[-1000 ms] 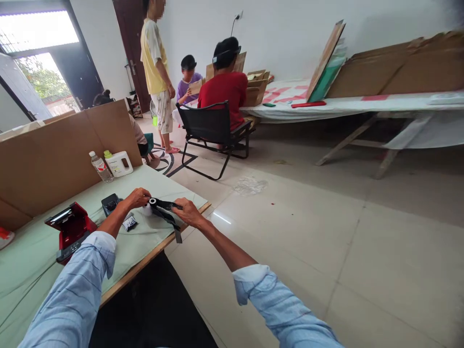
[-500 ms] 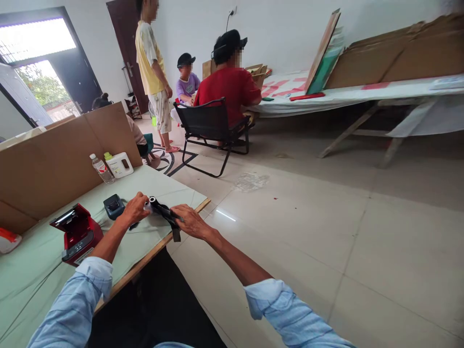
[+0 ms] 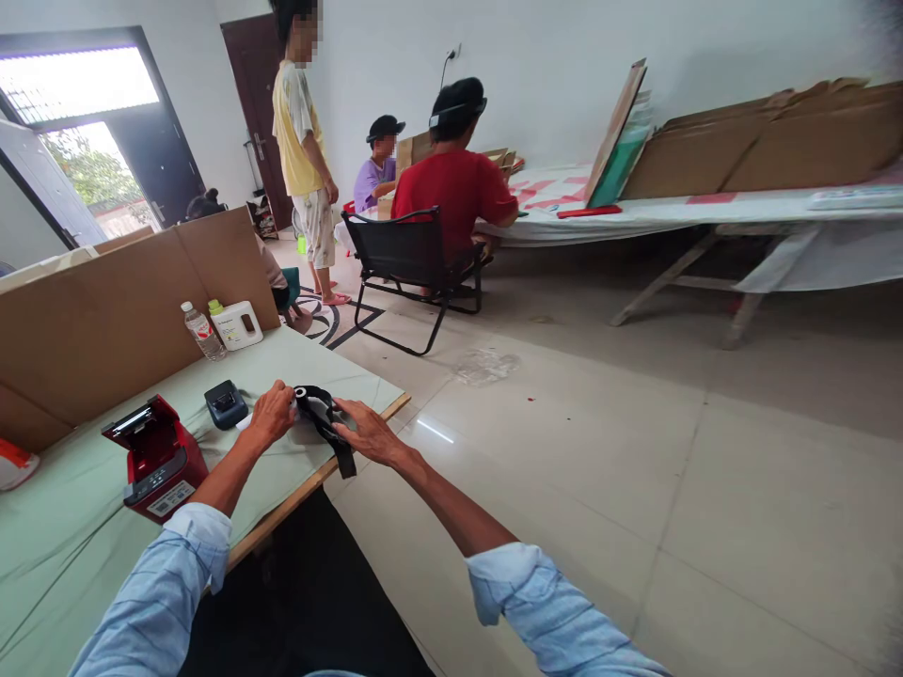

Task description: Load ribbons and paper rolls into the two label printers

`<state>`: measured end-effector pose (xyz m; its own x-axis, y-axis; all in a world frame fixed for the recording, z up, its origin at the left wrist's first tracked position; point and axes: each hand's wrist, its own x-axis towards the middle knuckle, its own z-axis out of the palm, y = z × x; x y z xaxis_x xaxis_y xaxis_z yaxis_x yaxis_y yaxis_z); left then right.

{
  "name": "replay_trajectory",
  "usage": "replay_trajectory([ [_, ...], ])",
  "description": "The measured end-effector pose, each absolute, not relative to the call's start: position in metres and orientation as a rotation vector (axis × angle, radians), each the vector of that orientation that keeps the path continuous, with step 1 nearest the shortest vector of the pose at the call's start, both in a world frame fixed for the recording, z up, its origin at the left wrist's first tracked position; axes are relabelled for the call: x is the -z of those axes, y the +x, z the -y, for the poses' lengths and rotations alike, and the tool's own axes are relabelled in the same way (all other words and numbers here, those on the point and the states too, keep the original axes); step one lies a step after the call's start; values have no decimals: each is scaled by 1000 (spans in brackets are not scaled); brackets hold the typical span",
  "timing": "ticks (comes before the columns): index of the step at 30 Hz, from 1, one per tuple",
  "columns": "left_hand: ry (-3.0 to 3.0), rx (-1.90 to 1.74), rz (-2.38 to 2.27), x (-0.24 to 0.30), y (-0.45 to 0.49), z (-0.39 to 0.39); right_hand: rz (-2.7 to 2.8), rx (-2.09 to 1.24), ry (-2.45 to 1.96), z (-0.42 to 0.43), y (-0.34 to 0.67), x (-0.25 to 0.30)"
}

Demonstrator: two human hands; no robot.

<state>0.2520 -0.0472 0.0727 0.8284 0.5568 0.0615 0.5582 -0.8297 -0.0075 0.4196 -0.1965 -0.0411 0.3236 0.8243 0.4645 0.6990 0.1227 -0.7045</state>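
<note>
Both my hands hold a black strap point(image 3: 325, 419) with a small white-cored roll at its left end, just above the green-covered table point(image 3: 85, 517) near its far corner. My left hand point(image 3: 270, 414) is closed on the roll end. My right hand point(image 3: 364, 431) grips the strap's other side, fingers curled over it, and a loose strap end hangs past the table edge. A small dark blue device point(image 3: 226, 403) lies just left of my left hand. An open red label printer point(image 3: 156, 459) stands further left.
A water bottle point(image 3: 202, 331) and a white jug point(image 3: 236, 324) stand by the cardboard screen point(image 3: 105, 315). Across the tiled floor, a person in red sits on a black folding chair point(image 3: 409, 259) at a long table point(image 3: 705, 207) stacked with cardboard; two others are nearby.
The strap has bunched into a tighter loop between my hands, which have drawn closer together. The view shifted slightly; the seated person in red turned back toward the long table.
</note>
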Motion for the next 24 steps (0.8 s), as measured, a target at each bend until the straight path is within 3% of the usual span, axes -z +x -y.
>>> replay_trajectory([
  [12, -3006, 88, 911, -76, 249, 46, 1115, -156, -1608, 175, 412, 32],
  [24, -3020, 41, 919, -80, 249, 48, 1283, -301, -1735, 164, 414, 14],
])
